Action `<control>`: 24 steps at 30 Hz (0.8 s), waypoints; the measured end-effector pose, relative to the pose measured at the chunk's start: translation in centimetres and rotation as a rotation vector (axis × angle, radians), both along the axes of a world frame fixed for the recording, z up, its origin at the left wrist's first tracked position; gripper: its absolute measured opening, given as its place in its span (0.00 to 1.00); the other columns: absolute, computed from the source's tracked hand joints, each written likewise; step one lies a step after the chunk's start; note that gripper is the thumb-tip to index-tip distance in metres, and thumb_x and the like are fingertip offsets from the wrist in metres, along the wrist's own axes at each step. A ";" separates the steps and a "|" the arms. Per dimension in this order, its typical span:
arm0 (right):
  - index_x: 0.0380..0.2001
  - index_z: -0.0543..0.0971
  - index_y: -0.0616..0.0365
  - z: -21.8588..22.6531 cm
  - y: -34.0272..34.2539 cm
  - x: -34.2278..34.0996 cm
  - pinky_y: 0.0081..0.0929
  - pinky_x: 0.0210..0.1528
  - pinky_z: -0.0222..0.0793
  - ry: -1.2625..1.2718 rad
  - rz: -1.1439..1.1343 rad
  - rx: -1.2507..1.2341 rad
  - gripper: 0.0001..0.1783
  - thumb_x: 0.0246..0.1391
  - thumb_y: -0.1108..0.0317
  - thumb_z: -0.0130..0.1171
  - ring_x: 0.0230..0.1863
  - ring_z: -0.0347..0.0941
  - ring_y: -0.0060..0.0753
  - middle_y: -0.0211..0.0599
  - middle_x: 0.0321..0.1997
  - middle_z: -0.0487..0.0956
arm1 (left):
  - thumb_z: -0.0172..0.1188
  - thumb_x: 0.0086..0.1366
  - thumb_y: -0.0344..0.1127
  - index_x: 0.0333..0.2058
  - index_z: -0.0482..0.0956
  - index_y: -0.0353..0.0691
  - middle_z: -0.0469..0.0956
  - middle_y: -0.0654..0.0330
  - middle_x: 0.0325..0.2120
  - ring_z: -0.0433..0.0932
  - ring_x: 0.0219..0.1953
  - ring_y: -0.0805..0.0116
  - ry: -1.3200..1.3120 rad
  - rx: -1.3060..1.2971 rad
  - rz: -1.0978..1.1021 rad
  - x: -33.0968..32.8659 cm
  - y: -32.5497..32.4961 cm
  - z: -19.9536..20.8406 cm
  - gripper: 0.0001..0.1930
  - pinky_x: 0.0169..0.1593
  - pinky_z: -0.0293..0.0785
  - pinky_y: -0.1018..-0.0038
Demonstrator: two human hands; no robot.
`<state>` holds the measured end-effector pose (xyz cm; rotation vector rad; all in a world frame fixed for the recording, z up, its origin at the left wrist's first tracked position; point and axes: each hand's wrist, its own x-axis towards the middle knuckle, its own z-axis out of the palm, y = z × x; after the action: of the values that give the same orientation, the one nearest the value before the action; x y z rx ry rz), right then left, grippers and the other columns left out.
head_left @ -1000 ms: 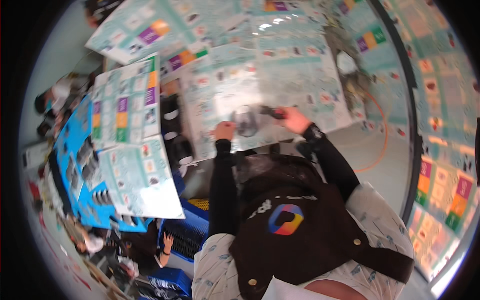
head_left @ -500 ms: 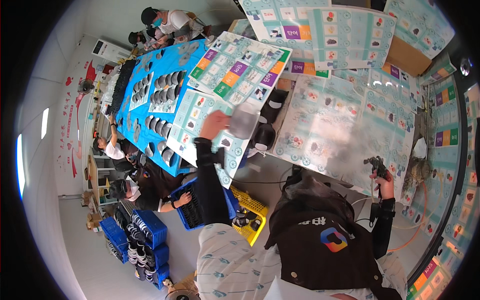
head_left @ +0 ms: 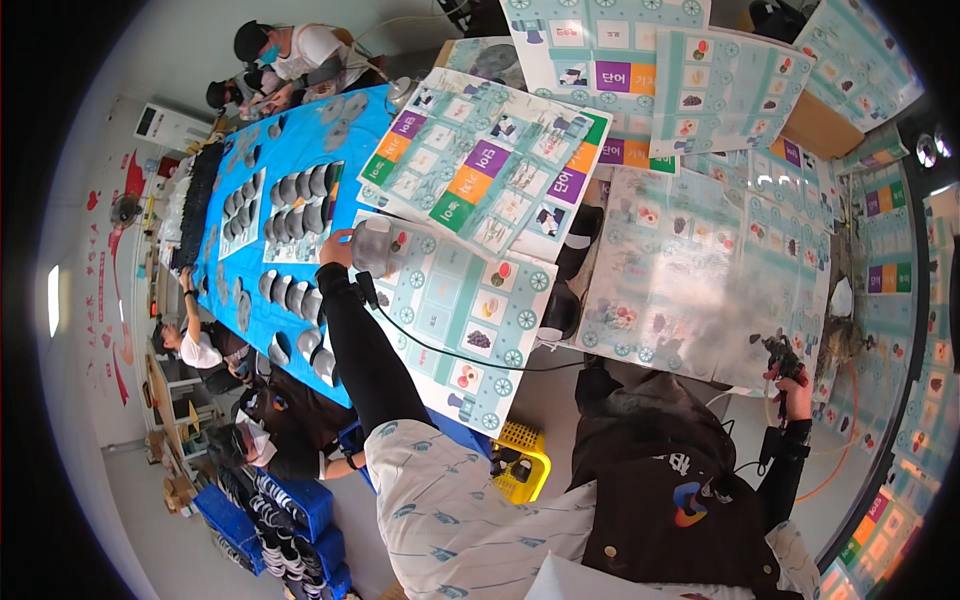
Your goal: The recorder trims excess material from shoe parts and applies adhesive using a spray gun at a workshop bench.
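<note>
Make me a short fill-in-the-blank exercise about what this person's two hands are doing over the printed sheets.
1. The left hand grips a translucent grey ____ over a printed sheet.
2. The right hand holds a dark ____ tool.
3. The long table beside the printed sheets has a ____ cover.
4. A yellow ____ sits on the floor between the sheets and the person.

Missing words: piece; handheld; blue; crate

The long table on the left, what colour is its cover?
Bright blue table cover, dotted with grey oval pieces; the head view shows it.
</note>
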<state>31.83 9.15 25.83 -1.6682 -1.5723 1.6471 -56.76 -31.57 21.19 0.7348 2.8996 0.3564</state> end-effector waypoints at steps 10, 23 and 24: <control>0.42 0.80 0.62 -2.8 0.0 -1.8 0.20 0.25 0.67 0.148 0.101 -0.022 0.20 0.44 0.77 0.48 0.35 0.76 0.24 0.34 0.39 0.84 | 0.54 0.61 0.37 0.40 0.83 0.34 0.84 0.46 0.36 0.82 0.42 0.45 0.343 -0.500 0.119 -10.7 -9.6 2.0 0.15 0.47 0.77 0.54; 0.44 0.79 0.61 1.1 -0.1 -0.2 0.20 0.23 0.70 0.004 0.064 -0.030 0.21 0.43 0.75 0.51 0.31 0.75 0.21 0.34 0.38 0.84 | 0.65 0.60 0.38 0.62 0.64 0.30 0.68 0.42 0.59 0.68 0.60 0.43 -0.250 0.130 -0.197 50.8 15.1 -8.6 0.34 0.62 0.66 0.55; 0.45 0.79 0.61 1.1 0.0 0.4 0.20 0.23 0.70 0.013 0.064 -0.040 0.22 0.42 0.75 0.52 0.32 0.75 0.21 0.34 0.37 0.84 | 0.64 0.60 0.37 0.63 0.62 0.32 0.66 0.43 0.62 0.65 0.62 0.42 -0.014 0.065 -0.068 51.2 15.6 -9.3 0.35 0.64 0.64 0.54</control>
<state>32.25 9.14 26.91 -1.6392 -1.6132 1.7281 -5.60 -16.02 11.92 0.8345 2.8543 0.4485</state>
